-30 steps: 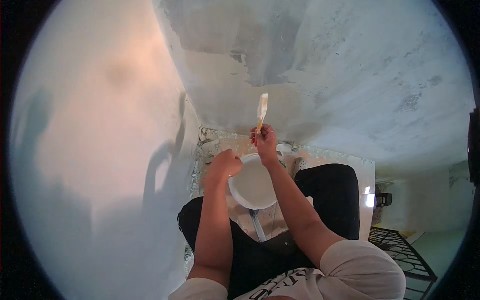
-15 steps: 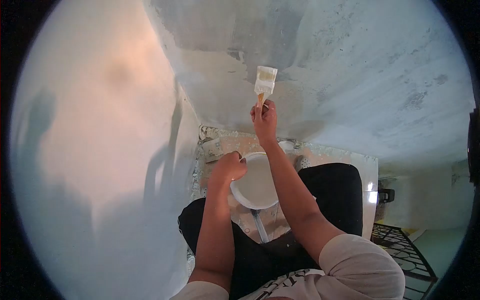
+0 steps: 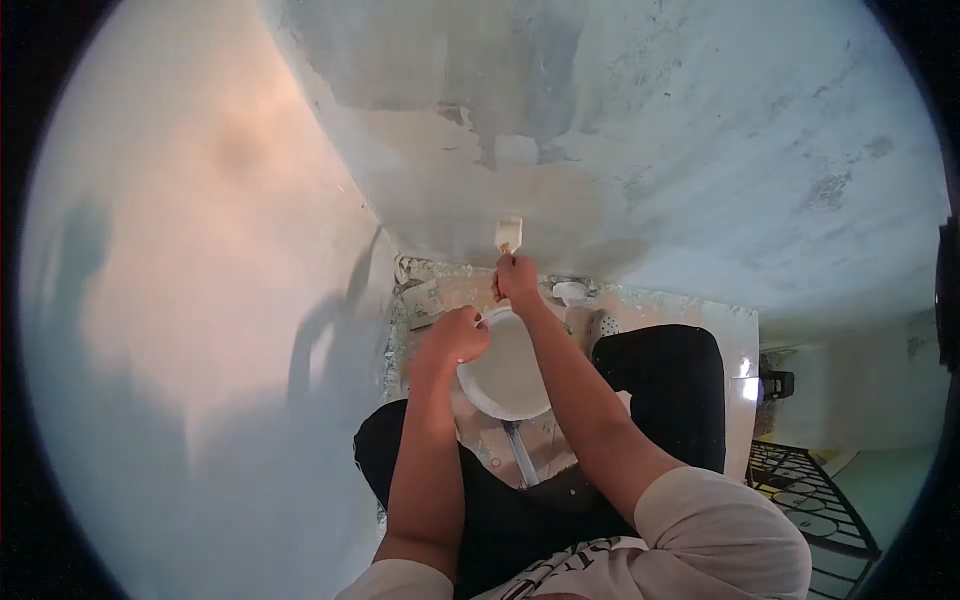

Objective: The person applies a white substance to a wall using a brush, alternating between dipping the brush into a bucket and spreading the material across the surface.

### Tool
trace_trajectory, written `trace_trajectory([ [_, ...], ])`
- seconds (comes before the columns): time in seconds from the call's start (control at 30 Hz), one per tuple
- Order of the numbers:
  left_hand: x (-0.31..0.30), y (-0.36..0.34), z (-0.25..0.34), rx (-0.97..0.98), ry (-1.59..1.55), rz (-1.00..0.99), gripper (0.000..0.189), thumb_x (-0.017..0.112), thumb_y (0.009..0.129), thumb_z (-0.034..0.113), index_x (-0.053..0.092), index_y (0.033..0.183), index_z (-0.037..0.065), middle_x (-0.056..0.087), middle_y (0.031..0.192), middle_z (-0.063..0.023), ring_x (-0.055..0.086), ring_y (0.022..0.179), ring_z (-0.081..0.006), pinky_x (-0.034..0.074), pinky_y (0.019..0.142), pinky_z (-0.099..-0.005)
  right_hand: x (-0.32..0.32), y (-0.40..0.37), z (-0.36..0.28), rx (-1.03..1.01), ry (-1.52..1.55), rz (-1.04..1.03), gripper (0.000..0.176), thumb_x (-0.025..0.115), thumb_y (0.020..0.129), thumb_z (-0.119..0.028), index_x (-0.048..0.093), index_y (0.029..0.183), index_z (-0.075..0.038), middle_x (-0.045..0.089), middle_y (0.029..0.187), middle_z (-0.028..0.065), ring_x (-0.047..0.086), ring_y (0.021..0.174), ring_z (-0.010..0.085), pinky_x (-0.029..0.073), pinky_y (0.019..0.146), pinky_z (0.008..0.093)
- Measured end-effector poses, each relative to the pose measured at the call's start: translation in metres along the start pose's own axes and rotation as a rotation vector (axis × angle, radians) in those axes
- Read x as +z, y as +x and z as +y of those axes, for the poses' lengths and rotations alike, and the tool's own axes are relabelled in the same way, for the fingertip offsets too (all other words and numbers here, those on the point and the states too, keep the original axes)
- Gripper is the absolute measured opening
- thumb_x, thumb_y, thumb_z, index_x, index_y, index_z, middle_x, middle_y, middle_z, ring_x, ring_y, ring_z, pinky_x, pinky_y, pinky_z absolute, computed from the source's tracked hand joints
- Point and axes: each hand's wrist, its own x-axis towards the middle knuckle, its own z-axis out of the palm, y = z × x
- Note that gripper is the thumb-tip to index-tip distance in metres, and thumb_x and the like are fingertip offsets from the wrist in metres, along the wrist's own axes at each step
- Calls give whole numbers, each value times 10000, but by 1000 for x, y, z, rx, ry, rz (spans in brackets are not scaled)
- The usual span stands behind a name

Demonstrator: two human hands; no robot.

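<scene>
My right hand is closed around the handle of a paintbrush, its bristles pointing up the front wall. The flat, pale bristle end overlaps the lower part of that wall. Between my knees is a white bucket of pale paint. My left hand grips the bucket's rim on its left side, fingers curled over the edge. My right forearm crosses over the bucket's right side and hides part of it. A whitish patch shows on the wall above the brush.
A second wall rises close on my left and meets the front wall in a corner. Paint specks and debris line the floor edge. A perforated shoe shows by my right knee. A dark metal railing stands at the lower right.
My right hand and the paintbrush have come down the wall toward the bucket. A whitish patch now shows where the brush was. My left hand stays on the rim.
</scene>
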Motion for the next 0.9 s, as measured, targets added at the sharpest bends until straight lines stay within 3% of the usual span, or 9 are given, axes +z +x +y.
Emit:
trace_trajectory([
  [0.13,6,2,2,27,31,18,361,503,840,257,578,1091,10,601,1075,-217,565,1033,-358,438,881,-416,11,-48,-124,-276,-5,-72,353,385,955,-241,496,756,29,485,500,83,463,332,171,357,297,322],
  [0.2,15,15,-8,5,43,-11,251,488,803,178,613,959,26,643,952,-184,611,911,-328,470,794,-380,18,-74,-161,-319,8,-73,376,375,961,-242,489,727,30,481,492,92,474,335,176,362,295,330],
  [0.27,9,9,-4,31,26,-7,246,483,814,184,606,953,23,641,935,-182,613,895,-317,470,789,-381,23,-90,-180,-450,-9,-77,360,358,968,-246,482,776,31,489,499,82,470,331,155,361,293,330],
  [0.43,-4,8,9,103,-125,139,228,440,857,174,588,942,23,637,924,-151,624,845,-266,483,746,-363,23,-71,-155,-485,-81,-110,330,341,979,-265,475,821,-7,548,566,83,508,404,140,415,378,292],
  [0.5,-6,11,14,78,-885,104,259,406,914,209,575,1001,33,628,938,-116,631,843,-223,501,710,-330,17,-64,-135,-463,-136,-135,310,334,986,-276,466,848,-32,584,623,85,530,457,134,440,419,272],
  [0.6,-22,-2,32,209,-1245,-60,315,385,966,289,557,1038,35,614,948,-81,632,832,-204,519,696,-309,5,-67,-112,-322,-70,-272,301,345,986,-282,500,908,-36,623,731,78,558,561,123,472,494,254],
  [0.7,-14,-2,45,203,-1173,-61,327,422,967,305,533,1100,28,596,971,-65,616,864,-183,524,730,-312,-11,-82,-102,-287,-122,-275,314,366,983,-299,528,1002,-31,608,784,43,552,598,105,469,517,247],
  [0.77,-9,-3,56,253,-1245,-46,283,443,959,240,514,1136,31,586,991,-56,605,874,-171,520,750,-312,-21,-102,-113,-31,-12,-400,321,394,977,-294,536,1080,-24,582,789,19,544,621,94,473,547,246],
  [0.9,2,4,57,241,-1296,-75,319,496,931,137,451,1239,66,567,1010,-34,571,867,-137,501,773,-301,-32,-105,-100,-144,-18,-408,297,426,970,-265,529,1095,-16,552,760,10,530,595,87,473,546,244],
])
